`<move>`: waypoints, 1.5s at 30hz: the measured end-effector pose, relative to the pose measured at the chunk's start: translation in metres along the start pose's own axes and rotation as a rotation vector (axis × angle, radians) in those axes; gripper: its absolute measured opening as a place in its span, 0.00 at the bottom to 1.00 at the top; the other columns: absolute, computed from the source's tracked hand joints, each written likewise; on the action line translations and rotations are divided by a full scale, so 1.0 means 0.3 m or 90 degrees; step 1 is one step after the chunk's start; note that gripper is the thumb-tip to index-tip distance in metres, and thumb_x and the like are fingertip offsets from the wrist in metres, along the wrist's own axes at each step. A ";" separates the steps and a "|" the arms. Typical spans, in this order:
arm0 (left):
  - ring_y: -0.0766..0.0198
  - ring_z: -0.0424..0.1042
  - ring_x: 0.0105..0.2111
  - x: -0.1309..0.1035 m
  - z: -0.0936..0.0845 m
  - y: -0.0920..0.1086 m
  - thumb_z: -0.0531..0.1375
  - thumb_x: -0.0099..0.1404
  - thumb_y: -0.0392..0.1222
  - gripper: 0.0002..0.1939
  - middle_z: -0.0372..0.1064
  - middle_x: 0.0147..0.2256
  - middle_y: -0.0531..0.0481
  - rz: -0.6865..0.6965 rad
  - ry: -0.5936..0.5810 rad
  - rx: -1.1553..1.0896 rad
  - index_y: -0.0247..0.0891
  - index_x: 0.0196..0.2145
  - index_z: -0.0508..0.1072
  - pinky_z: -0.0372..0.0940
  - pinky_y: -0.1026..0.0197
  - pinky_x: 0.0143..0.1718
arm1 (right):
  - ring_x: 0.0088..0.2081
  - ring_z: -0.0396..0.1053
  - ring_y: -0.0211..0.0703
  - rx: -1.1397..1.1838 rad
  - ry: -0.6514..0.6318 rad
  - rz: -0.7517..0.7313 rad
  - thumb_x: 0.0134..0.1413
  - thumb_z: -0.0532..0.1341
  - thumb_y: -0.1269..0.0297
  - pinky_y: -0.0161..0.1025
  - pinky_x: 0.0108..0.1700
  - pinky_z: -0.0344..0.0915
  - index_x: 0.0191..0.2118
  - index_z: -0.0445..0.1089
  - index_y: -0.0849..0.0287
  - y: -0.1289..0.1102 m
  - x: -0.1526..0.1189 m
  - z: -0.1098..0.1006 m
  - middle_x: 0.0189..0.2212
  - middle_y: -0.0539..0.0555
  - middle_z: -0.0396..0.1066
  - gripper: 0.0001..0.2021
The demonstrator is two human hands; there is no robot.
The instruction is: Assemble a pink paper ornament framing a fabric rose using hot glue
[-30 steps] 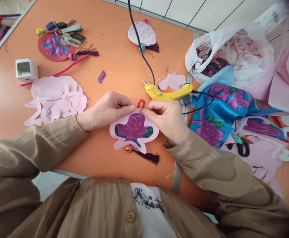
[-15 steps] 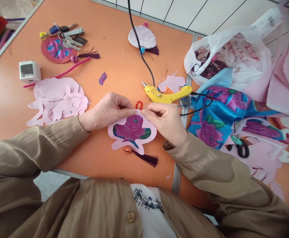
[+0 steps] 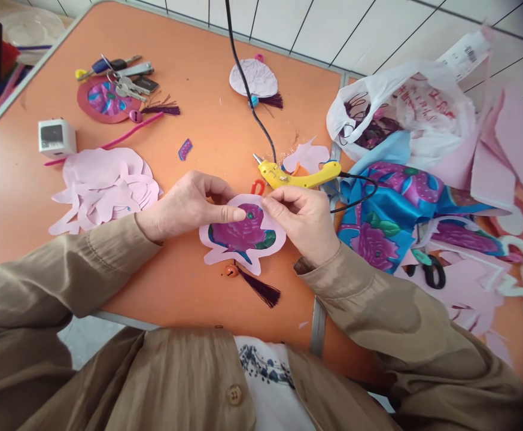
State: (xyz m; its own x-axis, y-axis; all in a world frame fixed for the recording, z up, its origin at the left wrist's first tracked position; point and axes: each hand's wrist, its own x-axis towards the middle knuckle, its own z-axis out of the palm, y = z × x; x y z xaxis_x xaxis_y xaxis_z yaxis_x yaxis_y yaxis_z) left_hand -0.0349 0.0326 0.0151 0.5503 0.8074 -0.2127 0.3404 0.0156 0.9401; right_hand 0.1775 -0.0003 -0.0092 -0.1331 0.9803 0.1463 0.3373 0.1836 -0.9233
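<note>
Between my hands is a pink ornament (image 3: 239, 236) with a purple flower print in its middle, a red loop (image 3: 258, 187) at its top, and an orange bell (image 3: 231, 271) and dark tassel (image 3: 261, 288) below. My left hand (image 3: 198, 203) grips its upper left edge, thumb lying over the flower print and fingers behind. My right hand (image 3: 304, 218) pinches its upper right edge between thumb and curled fingers. Just beyond my right hand lies a yellow glue gun (image 3: 297, 175), its nozzle pointing left.
Pink cutouts (image 3: 109, 188) and a white cube charger (image 3: 57, 139) lie at left, with keys (image 3: 129, 81) on a round ornament behind. A black cord (image 3: 241, 66) hangs down. At right are a plastic bag (image 3: 441, 117), printed blue fabric (image 3: 373, 224) and black-handled scissors (image 3: 434, 272).
My left thumb has slid from the ornament's top edge down onto the flower print. The ornament has shifted slightly right, and its tassel now hangs more steeply. The view has moved a little.
</note>
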 end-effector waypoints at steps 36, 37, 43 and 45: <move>0.71 0.58 0.21 -0.021 -0.005 0.023 0.65 0.60 0.58 0.25 0.60 0.20 0.54 0.034 0.046 -0.067 0.36 0.20 0.66 0.55 0.66 0.21 | 0.26 0.70 0.41 0.199 -0.032 0.101 0.51 0.68 0.49 0.43 0.28 0.70 0.26 0.72 0.51 0.000 -0.016 0.003 0.22 0.48 0.72 0.13; 0.71 0.60 0.21 -0.020 -0.006 0.021 0.65 0.60 0.59 0.25 0.62 0.20 0.54 0.029 0.038 -0.100 0.35 0.21 0.67 0.57 0.66 0.22 | 0.25 0.70 0.41 0.212 -0.031 0.117 0.50 0.69 0.49 0.43 0.27 0.70 0.24 0.71 0.51 0.001 -0.017 0.007 0.21 0.48 0.71 0.14; 0.63 0.72 0.24 -0.018 -0.022 -0.002 0.67 0.54 0.66 0.28 0.74 0.25 0.47 -0.022 -0.011 -0.258 0.34 0.27 0.74 0.68 0.62 0.27 | 0.29 0.75 0.44 0.288 0.037 0.162 0.49 0.69 0.51 0.46 0.33 0.74 0.29 0.74 0.50 0.006 -0.018 0.021 0.27 0.49 0.77 0.10; 0.62 0.74 0.26 -0.019 -0.024 -0.009 0.69 0.54 0.63 0.26 0.76 0.27 0.46 -0.023 -0.007 -0.252 0.34 0.28 0.75 0.70 0.61 0.30 | 0.30 0.75 0.45 0.304 0.042 0.176 0.49 0.69 0.50 0.46 0.35 0.75 0.29 0.74 0.50 0.006 -0.021 0.023 0.28 0.49 0.77 0.11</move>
State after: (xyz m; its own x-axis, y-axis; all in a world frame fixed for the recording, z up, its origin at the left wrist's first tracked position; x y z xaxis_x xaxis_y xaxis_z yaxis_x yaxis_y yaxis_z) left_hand -0.0446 0.0322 0.0157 0.5525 0.7955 -0.2487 0.0405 0.2724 0.9613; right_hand 0.1725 -0.0066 -0.0142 -0.0355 0.9925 -0.1166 -0.1108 -0.1199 -0.9866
